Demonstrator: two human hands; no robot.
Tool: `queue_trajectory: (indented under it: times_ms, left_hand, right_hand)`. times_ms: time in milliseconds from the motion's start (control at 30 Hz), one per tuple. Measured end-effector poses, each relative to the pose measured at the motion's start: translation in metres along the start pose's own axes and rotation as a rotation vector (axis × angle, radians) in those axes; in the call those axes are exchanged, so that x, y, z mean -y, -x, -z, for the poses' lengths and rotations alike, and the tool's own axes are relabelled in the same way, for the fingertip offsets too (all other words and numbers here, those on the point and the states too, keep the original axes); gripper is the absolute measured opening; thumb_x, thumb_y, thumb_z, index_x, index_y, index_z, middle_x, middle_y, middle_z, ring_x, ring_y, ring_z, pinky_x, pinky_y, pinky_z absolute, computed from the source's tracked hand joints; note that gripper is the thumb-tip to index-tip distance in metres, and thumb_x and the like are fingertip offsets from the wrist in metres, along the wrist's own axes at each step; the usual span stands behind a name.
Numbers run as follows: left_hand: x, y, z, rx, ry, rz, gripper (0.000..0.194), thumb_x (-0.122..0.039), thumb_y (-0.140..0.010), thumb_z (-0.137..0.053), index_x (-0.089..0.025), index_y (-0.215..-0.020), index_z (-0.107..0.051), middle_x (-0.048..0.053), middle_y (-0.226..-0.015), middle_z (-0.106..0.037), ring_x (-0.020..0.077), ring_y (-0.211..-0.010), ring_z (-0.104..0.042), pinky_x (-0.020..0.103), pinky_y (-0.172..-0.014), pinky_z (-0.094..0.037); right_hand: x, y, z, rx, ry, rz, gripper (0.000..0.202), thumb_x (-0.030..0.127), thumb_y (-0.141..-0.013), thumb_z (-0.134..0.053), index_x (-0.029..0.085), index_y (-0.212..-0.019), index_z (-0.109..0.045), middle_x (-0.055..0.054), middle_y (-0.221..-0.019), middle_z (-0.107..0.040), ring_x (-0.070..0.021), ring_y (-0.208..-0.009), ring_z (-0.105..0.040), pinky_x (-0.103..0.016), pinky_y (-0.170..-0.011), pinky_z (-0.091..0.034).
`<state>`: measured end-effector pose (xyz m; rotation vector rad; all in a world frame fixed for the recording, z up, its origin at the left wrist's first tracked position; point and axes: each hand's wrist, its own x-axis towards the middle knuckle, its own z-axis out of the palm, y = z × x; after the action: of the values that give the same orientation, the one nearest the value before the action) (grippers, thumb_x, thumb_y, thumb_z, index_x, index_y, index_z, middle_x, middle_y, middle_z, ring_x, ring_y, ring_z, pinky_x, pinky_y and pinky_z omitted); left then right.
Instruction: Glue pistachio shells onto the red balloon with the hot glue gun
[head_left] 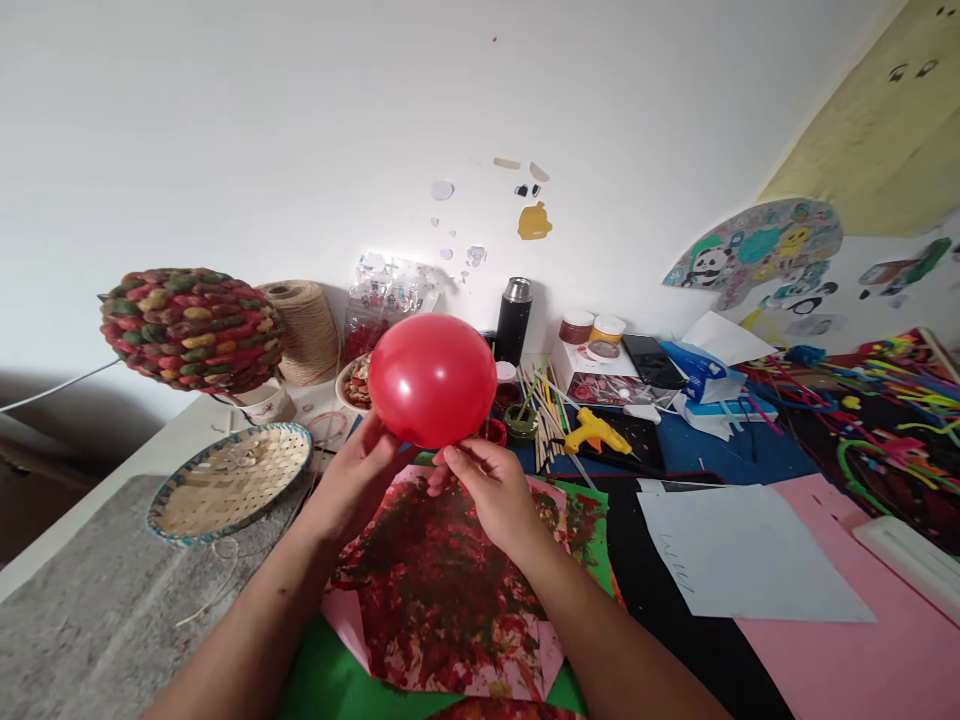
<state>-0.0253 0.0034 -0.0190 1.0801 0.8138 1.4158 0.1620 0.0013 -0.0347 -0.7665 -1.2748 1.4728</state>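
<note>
An inflated red balloon (433, 380) is held up in front of me over the paint-smeared pink paper (450, 590). My left hand (367, 462) grips the balloon's lower left side, its thumb showing and some fingers hidden behind. At the balloon's underside, my right hand (491, 490) has its thumb and fingers closed around the neck end, which they mostly cover. Beneath the pink paper lies a green sheet (322, 675), and more red paint shows at the bottom edge. Small paint jars (521, 425), one with a brush in it, stand just behind the balloon.
To the left are a woven tray (232, 485), a twine spool (300, 330) and a multicoloured wrapped ball lamp (191, 330). Behind stand a black thermos (514, 320), wooden sticks (551, 430) and a yellow glue gun (598, 432). White paper (750, 550) and pipe cleaners (892, 430) lie right.
</note>
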Motion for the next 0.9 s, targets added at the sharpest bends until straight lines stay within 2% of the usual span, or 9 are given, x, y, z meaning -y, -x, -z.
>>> queue_trajectory:
  times_ms: [67,100,167,233,300,433,567,733,900]
  left_hand:
    - [0.002,0.003,0.0,0.041,0.021,0.133,0.065,-0.064,-0.08,-0.1,-0.019,-0.122,-0.081,0.012,-0.11,-0.082,0.0301,-0.1,-0.077,0.041,-0.093,-0.063]
    - [0.003,0.005,-0.001,0.068,0.034,0.2,0.059,-0.066,-0.084,-0.096,-0.017,-0.115,-0.082,0.011,-0.1,-0.08,0.0273,-0.091,-0.075,0.04,-0.088,-0.063]
    - [0.005,0.009,-0.003,0.13,0.038,0.306,0.064,-0.079,-0.09,-0.083,-0.016,-0.099,-0.082,0.008,-0.085,-0.075,0.0226,-0.077,-0.068,0.037,-0.08,-0.06]
    - [0.004,0.013,-0.008,0.189,0.008,0.348,0.072,-0.086,-0.09,-0.078,-0.015,-0.085,-0.08,0.007,-0.078,-0.072,0.0203,-0.073,-0.063,0.034,-0.076,-0.056]
    - [0.002,0.016,-0.013,0.215,-0.034,0.32,0.068,-0.082,-0.086,-0.085,-0.015,-0.076,-0.079,0.006,-0.074,-0.071,0.0193,-0.074,-0.061,0.031,-0.076,-0.054]
    - [-0.002,0.018,-0.021,0.178,-0.027,0.228,0.045,-0.054,-0.08,-0.103,-0.016,-0.073,-0.081,0.004,-0.063,-0.072,0.0191,-0.064,-0.064,0.031,-0.071,-0.055]
    - [0.001,0.017,-0.02,0.144,0.089,0.244,0.039,-0.043,-0.07,-0.108,-0.015,-0.07,-0.081,0.005,-0.059,-0.071,0.0223,-0.057,-0.067,0.034,-0.058,-0.059]
    - [0.008,0.013,-0.012,0.092,0.169,0.254,0.039,-0.047,-0.075,-0.106,-0.016,-0.08,-0.083,0.002,-0.065,-0.072,0.0197,-0.052,-0.067,0.034,-0.051,-0.06]
    - [0.019,0.015,-0.009,0.124,0.164,0.257,0.059,-0.066,-0.077,-0.101,-0.015,-0.066,-0.072,0.003,-0.063,-0.069,0.0216,-0.054,-0.068,0.036,-0.053,-0.061]
  right_hand:
    - [0.004,0.002,0.0,0.009,0.008,0.018,0.046,0.067,-0.1,-0.078,0.023,-0.089,-0.078,-0.003,-0.074,-0.079,-0.0222,-0.07,-0.076,-0.038,-0.077,-0.065]
    - [0.005,0.003,0.0,0.013,0.013,0.024,0.044,0.066,-0.101,-0.078,0.023,-0.09,-0.079,-0.002,-0.073,-0.078,-0.0216,-0.069,-0.076,-0.037,-0.076,-0.065]
    - [0.006,0.004,-0.001,0.019,0.023,0.032,0.043,0.064,-0.102,-0.076,0.023,-0.091,-0.078,-0.001,-0.071,-0.076,-0.0207,-0.067,-0.075,-0.035,-0.072,-0.064]
    - [0.005,0.005,-0.002,0.021,0.036,0.035,0.042,0.063,-0.102,-0.076,0.022,-0.091,-0.077,-0.001,-0.07,-0.075,-0.0201,-0.064,-0.074,-0.034,-0.069,-0.063]
    - [0.002,0.005,-0.002,0.027,0.051,0.035,0.04,0.06,-0.102,-0.076,0.022,-0.089,-0.076,-0.001,-0.07,-0.076,-0.0197,-0.063,-0.074,-0.033,-0.068,-0.063]
    - [-0.002,0.007,-0.004,0.052,0.087,0.009,0.035,0.053,-0.1,-0.078,0.023,-0.084,-0.071,0.0,-0.066,-0.073,-0.0178,-0.055,-0.07,-0.03,-0.06,-0.059]
    - [-0.003,0.01,-0.005,0.09,0.135,-0.024,0.04,0.051,-0.1,-0.077,0.023,-0.074,-0.066,0.002,-0.06,-0.067,-0.0167,-0.052,-0.066,-0.028,-0.057,-0.056]
    - [0.002,0.012,-0.005,0.122,0.182,-0.039,0.037,0.057,-0.106,-0.07,0.022,-0.094,-0.072,0.004,-0.062,-0.067,-0.0164,-0.052,-0.067,-0.027,-0.057,-0.054]
    - [0.009,0.009,-0.004,0.131,0.138,-0.044,0.044,0.065,-0.104,-0.07,0.024,-0.091,-0.07,0.004,-0.061,-0.065,-0.0163,-0.051,-0.063,-0.029,-0.056,-0.053]
